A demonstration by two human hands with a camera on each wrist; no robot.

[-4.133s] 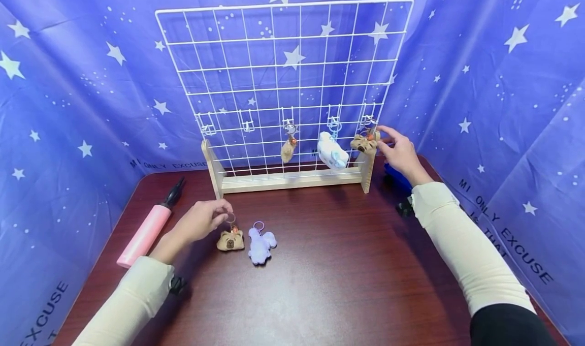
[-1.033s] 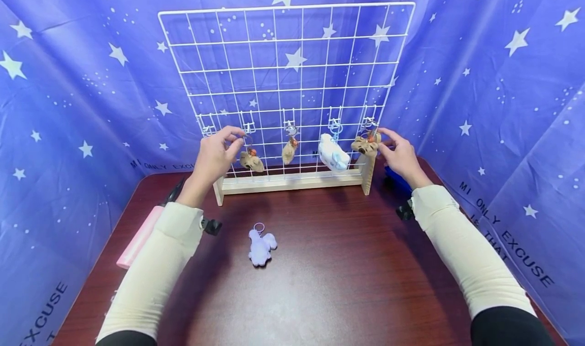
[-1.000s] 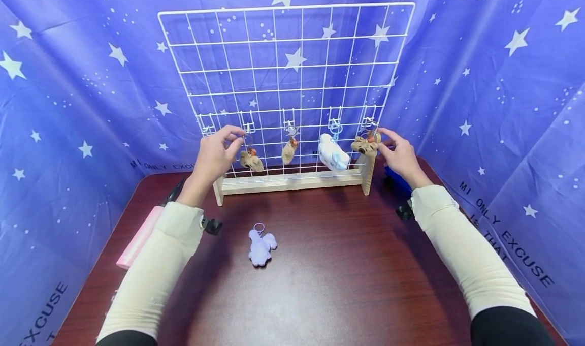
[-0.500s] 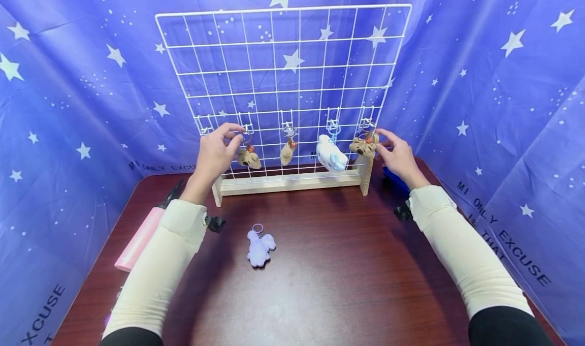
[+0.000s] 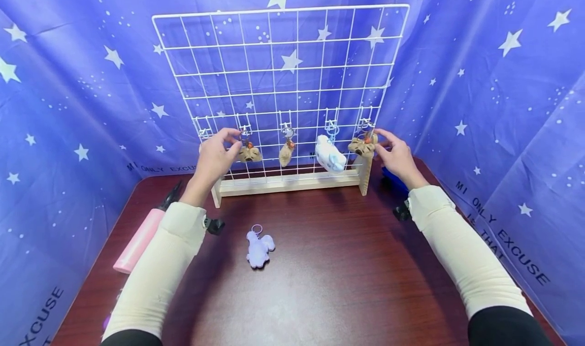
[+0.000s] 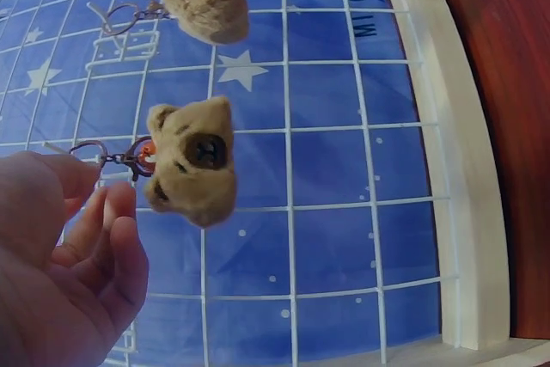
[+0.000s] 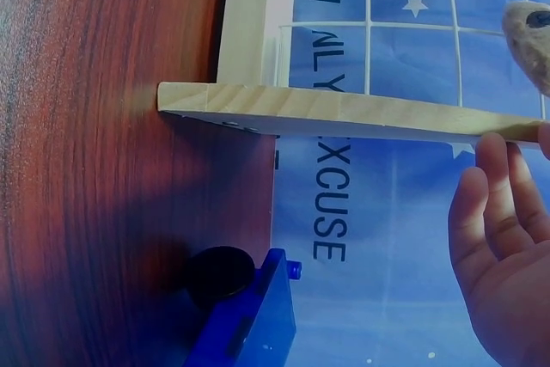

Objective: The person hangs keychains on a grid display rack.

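A white wire grid rack (image 5: 297, 89) on a wooden stand carries several plush keychains. My left hand (image 5: 217, 153) is beside the second hook from the left, thumb and index slightly apart. Close by its fingertips hangs a brown bear-face keychain (image 6: 196, 161), its ring (image 6: 88, 152) up at the hook. The right hand (image 5: 398, 155) grips the rack's right edge near the wooden upright (image 7: 344, 109); the pinch itself is partly out of the right wrist view. A brown bear-face keychain (image 5: 362, 146) hangs next to it.
More hooks hold a small brown plush keychain (image 5: 286, 154) and a white one with pale blue (image 5: 330, 154). A lilac squirrel-shaped keychain (image 5: 259, 249) lies on the table (image 5: 329, 264). A pink hand pump (image 5: 141, 239) is left, a blue object (image 5: 394, 179) right.
My left hand has brought the bear-face keychain from the table up to the second hook, where it now hangs straighter; the fingers have parted slightly. My right hand stays on the rack.
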